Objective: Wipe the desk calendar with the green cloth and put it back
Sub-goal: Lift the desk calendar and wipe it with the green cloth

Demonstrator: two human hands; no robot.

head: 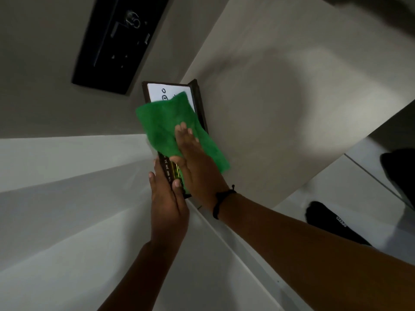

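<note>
left hand (167, 196): fingers extended, gripping edgewise | right hand (193, 162): flat, palm down, fingers together

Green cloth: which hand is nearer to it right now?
Right. The right hand lies flat on the green cloth, pressing it against the desk calendar; the left hand grips the calendar's near end below it.

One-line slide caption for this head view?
Right hand presses the green cloth flat on the desk calendar while the left hand grips its near end.
</note>
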